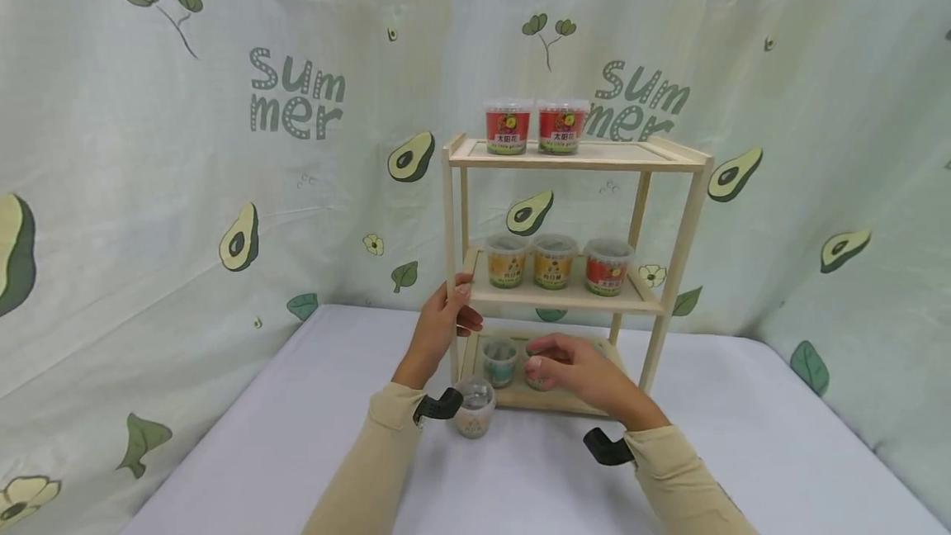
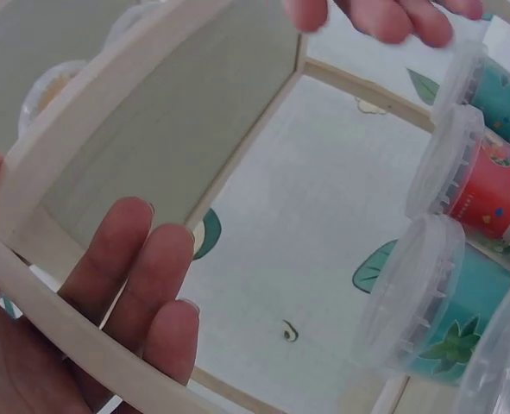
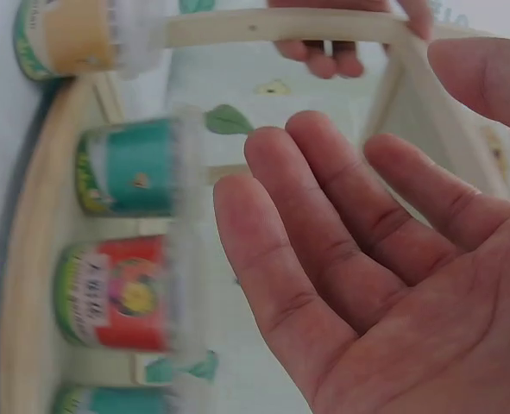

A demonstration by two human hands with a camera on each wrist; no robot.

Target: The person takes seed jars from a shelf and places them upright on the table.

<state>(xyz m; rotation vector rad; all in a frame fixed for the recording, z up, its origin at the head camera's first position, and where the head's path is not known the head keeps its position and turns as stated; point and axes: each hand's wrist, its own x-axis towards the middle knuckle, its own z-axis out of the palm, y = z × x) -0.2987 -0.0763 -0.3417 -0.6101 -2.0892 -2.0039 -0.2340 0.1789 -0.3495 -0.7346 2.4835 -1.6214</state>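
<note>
My left hand [image 1: 434, 324] grips the left post of a three-tier wooden rack [image 1: 451, 221] at the middle shelf. In the left wrist view, its fingers [image 2: 164, 285] pass behind the post. My right hand [image 1: 590, 374] is in front of the bottom shelf, holding nothing; the right wrist view shows its fingers extended and spread. Beside it on the bottom shelf are a teal lidded plastic cup [image 3: 134, 168], a red cup [image 3: 121, 293] and another teal cup [image 3: 116, 400]. In the head view my right hand partly hides this row. A yellow-labelled cup [image 1: 474, 415] stands before the rack's left front corner.
On the top shelf sit two red cups [image 1: 508, 129]. The middle shelf carries two yellow cups [image 1: 507, 261] and a red cup [image 1: 607, 269]. Beneath the rack is a white table [image 1: 357, 403]; a curtain [image 1: 223, 147] printed with avocados hangs behind.
</note>
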